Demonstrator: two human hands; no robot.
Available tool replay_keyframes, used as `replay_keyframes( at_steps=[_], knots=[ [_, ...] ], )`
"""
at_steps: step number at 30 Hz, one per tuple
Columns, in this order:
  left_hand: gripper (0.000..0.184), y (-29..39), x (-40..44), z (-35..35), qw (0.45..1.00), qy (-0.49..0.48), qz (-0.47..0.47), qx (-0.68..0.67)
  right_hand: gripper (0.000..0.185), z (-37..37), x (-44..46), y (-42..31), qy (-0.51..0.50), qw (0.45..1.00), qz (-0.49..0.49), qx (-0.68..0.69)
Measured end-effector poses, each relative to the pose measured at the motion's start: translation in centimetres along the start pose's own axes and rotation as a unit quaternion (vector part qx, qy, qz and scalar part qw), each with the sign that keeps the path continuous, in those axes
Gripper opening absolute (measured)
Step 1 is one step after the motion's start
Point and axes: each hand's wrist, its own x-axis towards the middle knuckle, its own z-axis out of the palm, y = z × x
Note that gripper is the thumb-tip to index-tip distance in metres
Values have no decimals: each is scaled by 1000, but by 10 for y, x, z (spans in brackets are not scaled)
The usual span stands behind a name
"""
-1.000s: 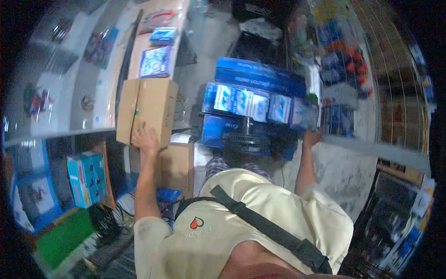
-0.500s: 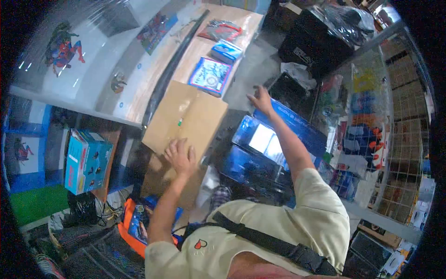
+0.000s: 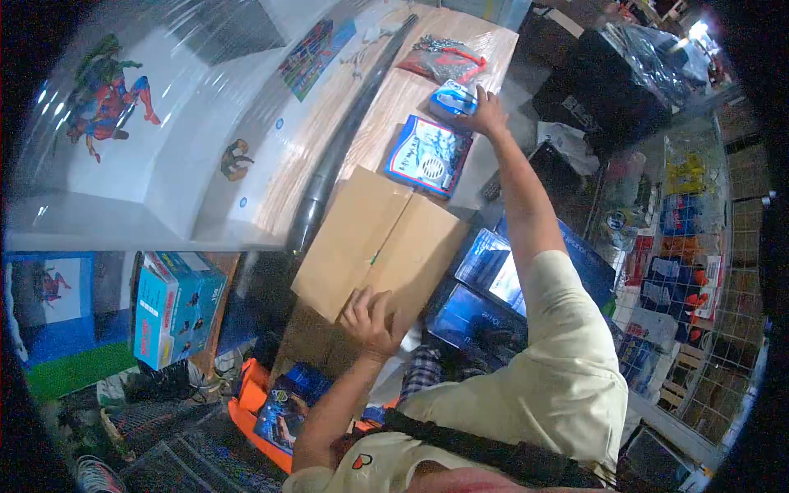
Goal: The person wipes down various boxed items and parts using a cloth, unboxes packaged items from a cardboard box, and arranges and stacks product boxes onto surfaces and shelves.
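My left hand rests on the near edge of a closed cardboard box, its fingers loosely spread. With my right arm stretched forward, my right hand has its thumb and fingers around the right end of a small blue-and-white box on the wooden counter. Between that box and the cardboard one lies a flat blue package with a white printed front. Farther back on the counter is a clear plastic bag with red and dark contents.
A black tube runs along the counter's left side. Dark blue boxes are stacked below my right arm. A teal box stands at the left, near an orange-edged bag. Wire racks with goods line the right.
My right hand has moved from above the floor gap to the small blue-and-white box. My left hand stays at the cardboard box's near edge. The whole view has shifted.
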Motion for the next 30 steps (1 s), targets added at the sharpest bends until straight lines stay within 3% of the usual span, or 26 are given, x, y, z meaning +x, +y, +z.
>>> replay_keyframes(
  at_steps=[2,4,11,12,14,16,18,19,22,25,26,27,30],
  knots=[
    [37,-2,0,1,1000,-5,-3,-9,101,10,8,4,-10,1000,-3,23],
    [37,-3,-4,2,1000,-15,-3,9,100,11,3,13,-19,997,-71,-15],
    [33,-5,-4,10,998,-2,24,52,101,1,-38,80,58,995,-66,45],
    [33,-7,-3,12,998,-1,41,50,98,-10,-50,99,38,997,-55,31],
    [34,-6,-2,10,997,6,58,42,98,-36,-94,119,28,983,57,171],
    [35,1,-1,8,998,-2,45,36,96,-39,-140,170,-25,957,-4,290],
    [35,4,-2,7,999,-25,33,8,97,-49,-192,193,-60,939,101,325],
    [34,-1,-4,11,999,-11,48,9,96,-30,-209,225,-43,934,98,341],
    [33,-6,-7,14,996,0,72,55,97,-56,-290,230,-145,862,241,421],
    [34,-10,-8,15,990,-56,70,108,103,-32,-350,260,-83,910,249,320],
    [35,-6,-5,15,997,9,76,21,104,-34,-364,260,-116,918,318,208],
    [35,-2,-5,14,996,9,85,18,102,-29,-380,267,-119,902,336,243],
    [35,3,-5,12,996,27,66,60,99,-25,-411,263,-105,911,378,124]
  ],
)
